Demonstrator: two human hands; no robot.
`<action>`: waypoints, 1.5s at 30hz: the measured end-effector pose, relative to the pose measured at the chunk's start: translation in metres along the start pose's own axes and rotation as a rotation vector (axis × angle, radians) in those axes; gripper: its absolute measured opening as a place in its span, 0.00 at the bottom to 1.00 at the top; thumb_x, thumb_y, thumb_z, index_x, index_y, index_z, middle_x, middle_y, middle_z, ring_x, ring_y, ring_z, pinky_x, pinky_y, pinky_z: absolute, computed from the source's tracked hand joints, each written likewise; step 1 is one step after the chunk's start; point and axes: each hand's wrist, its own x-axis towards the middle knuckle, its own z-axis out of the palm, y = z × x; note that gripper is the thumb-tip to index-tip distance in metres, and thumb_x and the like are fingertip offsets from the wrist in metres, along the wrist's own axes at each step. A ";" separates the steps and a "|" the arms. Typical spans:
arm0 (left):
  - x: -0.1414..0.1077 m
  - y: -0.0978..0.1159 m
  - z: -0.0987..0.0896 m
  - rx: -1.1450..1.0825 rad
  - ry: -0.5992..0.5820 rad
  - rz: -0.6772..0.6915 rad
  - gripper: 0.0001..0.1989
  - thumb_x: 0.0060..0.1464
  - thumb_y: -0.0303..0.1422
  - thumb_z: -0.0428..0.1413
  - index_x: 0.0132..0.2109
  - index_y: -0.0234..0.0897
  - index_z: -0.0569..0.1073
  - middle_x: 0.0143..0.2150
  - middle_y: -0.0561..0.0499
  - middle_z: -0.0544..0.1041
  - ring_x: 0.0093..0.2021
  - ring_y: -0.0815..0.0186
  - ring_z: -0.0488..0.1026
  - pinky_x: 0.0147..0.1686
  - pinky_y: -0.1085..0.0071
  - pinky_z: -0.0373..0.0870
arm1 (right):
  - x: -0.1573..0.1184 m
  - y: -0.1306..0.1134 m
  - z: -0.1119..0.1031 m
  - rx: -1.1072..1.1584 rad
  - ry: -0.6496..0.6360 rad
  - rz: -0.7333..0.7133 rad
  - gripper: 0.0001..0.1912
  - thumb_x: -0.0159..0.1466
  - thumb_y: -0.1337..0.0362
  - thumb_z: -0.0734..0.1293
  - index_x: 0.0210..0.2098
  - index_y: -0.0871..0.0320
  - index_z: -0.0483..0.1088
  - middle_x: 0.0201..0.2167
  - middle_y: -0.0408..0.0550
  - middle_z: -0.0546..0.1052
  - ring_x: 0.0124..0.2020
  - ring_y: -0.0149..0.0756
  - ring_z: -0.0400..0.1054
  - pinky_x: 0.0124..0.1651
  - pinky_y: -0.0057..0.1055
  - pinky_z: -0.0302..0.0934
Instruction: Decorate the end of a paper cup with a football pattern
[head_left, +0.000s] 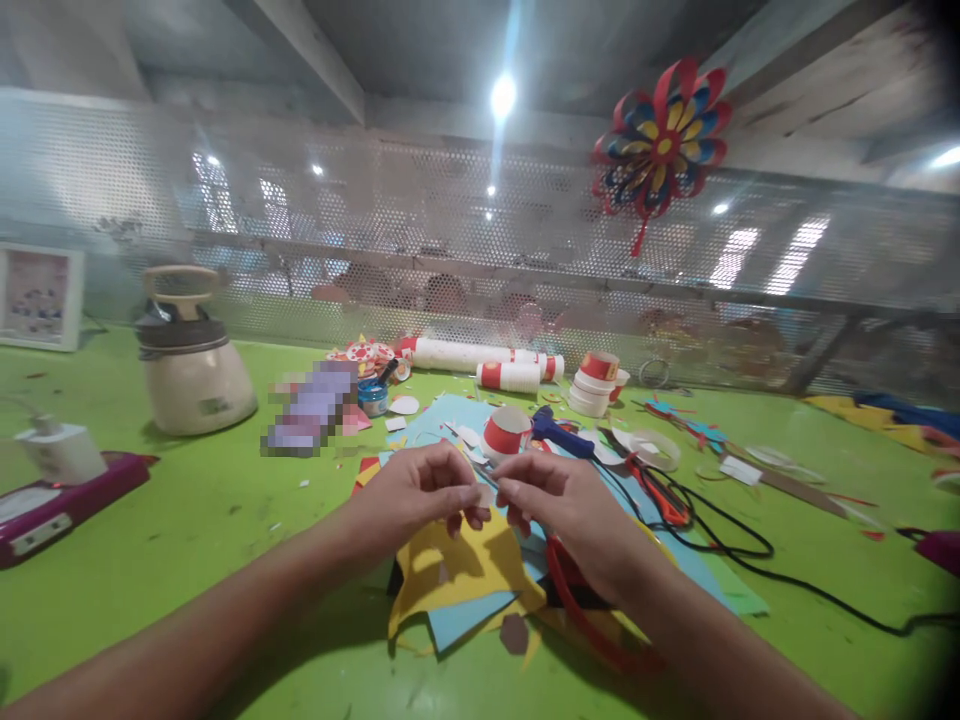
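My left hand (433,487) is closed in a pinch over the middle of the work pile. A small pale piece (487,495), too blurred to name its material, shows between its fingertips. Opposite it, my right hand (551,490) also pinches, its fingertips at the other edge of that piece. Below the hands lie yellow felt-like sheets (457,560) and a light blue piece (469,615). Red scissor-like handles (574,590) are partly hidden beneath my right hand. Just beyond the fingers stands a red and white paper cup (506,432).
A blue glue gun (561,436) lies behind my right hand, its black cord (720,545) trailing right. Stacked paper cups (510,376) lie farther back. At left are a kettle-like pot (196,375), a pixelated flat object (315,405) and a purple power strip (90,500).
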 end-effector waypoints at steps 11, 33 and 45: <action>0.000 -0.003 0.002 -0.148 0.036 -0.102 0.14 0.45 0.35 0.66 0.31 0.33 0.68 0.25 0.50 0.79 0.24 0.71 0.73 0.24 0.77 0.64 | -0.002 -0.001 0.001 -0.061 -0.065 0.081 0.08 0.52 0.61 0.69 0.24 0.61 0.73 0.20 0.43 0.72 0.22 0.28 0.61 0.27 0.27 0.56; -0.001 -0.005 0.003 -0.233 -0.007 -0.181 0.06 0.50 0.30 0.59 0.30 0.31 0.70 0.24 0.47 0.79 0.22 0.71 0.73 0.23 0.78 0.62 | 0.001 0.013 0.003 0.155 -0.131 0.103 0.15 0.53 0.55 0.73 0.25 0.62 0.73 0.20 0.42 0.70 0.22 0.26 0.61 0.28 0.27 0.54; -0.007 0.007 0.000 -0.151 0.054 -0.070 0.12 0.54 0.36 0.58 0.29 0.33 0.68 0.26 0.51 0.76 0.25 0.72 0.69 0.25 0.76 0.60 | -0.014 -0.013 -0.042 -1.220 -0.079 -0.136 0.12 0.64 0.59 0.62 0.40 0.60 0.72 0.36 0.53 0.73 0.37 0.43 0.66 0.39 0.39 0.58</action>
